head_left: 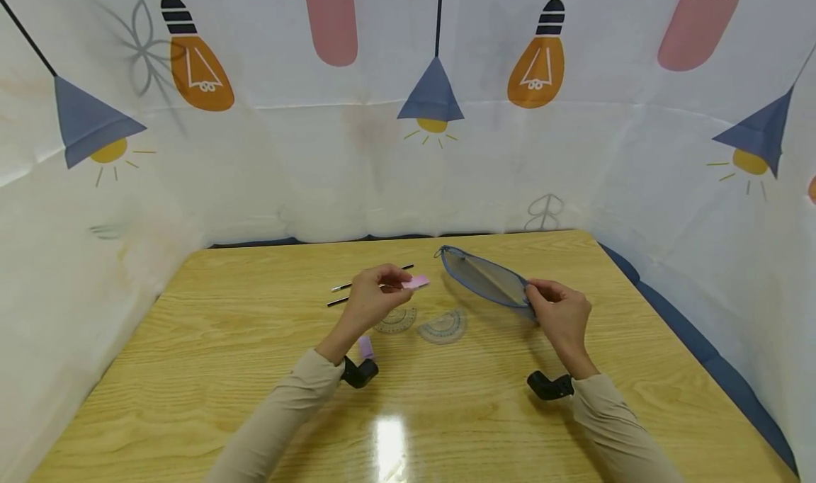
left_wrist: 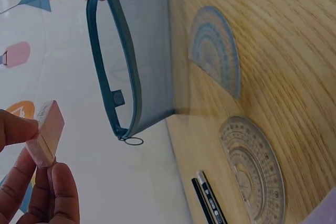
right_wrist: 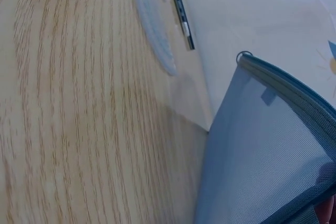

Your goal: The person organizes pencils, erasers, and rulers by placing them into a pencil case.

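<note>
My left hand [head_left: 372,295] pinches a pink eraser [head_left: 416,282] between thumb and fingers, above the table; the left wrist view shows the eraser [left_wrist: 47,135] as a small block with a paler end. My right hand [head_left: 561,315] grips one end of a blue-edged mesh zip pouch [head_left: 487,280]. The pouch's mouth gapes wide, and its far end with a small ring points toward the left hand. In the right wrist view the mesh side [right_wrist: 262,145] fills the lower right, while most of the right hand is hidden. Eraser and pouch are apart.
Two clear protractors [head_left: 443,326] [left_wrist: 252,166] lie on the wooden table [head_left: 223,341] below the hands. Behind the left hand lie two dark pencils [head_left: 338,301]. A lilac block [head_left: 366,347] rests near the left wrist. A printed curtain [head_left: 382,171] hangs behind the table.
</note>
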`<state>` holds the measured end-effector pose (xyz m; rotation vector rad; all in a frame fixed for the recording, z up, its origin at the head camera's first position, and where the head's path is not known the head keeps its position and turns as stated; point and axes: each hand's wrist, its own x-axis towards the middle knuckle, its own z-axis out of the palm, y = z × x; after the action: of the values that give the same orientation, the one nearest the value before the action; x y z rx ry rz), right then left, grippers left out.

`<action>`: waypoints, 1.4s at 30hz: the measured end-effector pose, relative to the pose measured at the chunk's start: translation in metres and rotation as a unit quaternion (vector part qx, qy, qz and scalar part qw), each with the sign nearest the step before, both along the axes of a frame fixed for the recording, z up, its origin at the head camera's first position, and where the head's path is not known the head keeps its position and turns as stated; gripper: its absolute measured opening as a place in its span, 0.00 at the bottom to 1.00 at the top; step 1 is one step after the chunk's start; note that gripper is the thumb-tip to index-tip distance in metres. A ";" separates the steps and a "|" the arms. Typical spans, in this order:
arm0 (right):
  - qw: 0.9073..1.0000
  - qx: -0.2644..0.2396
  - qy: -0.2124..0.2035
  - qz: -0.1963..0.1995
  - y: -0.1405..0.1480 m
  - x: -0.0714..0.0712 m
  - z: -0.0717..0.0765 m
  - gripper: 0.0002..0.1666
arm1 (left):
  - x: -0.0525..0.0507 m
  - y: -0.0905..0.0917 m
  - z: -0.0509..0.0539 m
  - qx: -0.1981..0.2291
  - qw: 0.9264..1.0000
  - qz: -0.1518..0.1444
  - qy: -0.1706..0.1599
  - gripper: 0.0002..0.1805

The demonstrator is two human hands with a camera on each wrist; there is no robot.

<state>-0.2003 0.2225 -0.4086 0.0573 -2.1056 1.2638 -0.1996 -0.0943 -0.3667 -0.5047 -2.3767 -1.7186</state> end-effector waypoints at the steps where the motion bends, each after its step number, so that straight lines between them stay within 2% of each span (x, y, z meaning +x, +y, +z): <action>1: 1.000 0.000 0.000 -0.003 0.000 0.000 0.000 0.05 | 0.000 0.001 0.000 -0.001 1.000 0.001 0.001 0.07; 18: 1.000 0.005 -0.013 -0.009 0.000 0.001 0.002 0.05 | -0.007 0.014 -0.004 0.012 1.000 0.003 0.003 0.06; 26: 1.000 0.007 -0.010 -0.007 0.001 0.001 0.002 0.05 | -0.009 0.020 -0.008 0.025 1.000 -0.008 0.000 0.08; 34: 1.000 -0.021 -0.017 0.007 0.002 0.001 0.000 0.06 | -0.012 0.023 -0.005 0.017 1.000 0.017 0.001 0.07; 42: 1.000 -0.022 -0.018 0.010 0.002 0.000 0.000 0.05 | -0.015 0.029 -0.010 0.040 0.999 0.004 -0.007 0.09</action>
<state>-0.2004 0.2246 -0.4091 0.0371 -2.1113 1.3301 -0.2149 -0.0657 -0.3766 -0.4701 -2.3045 -1.8123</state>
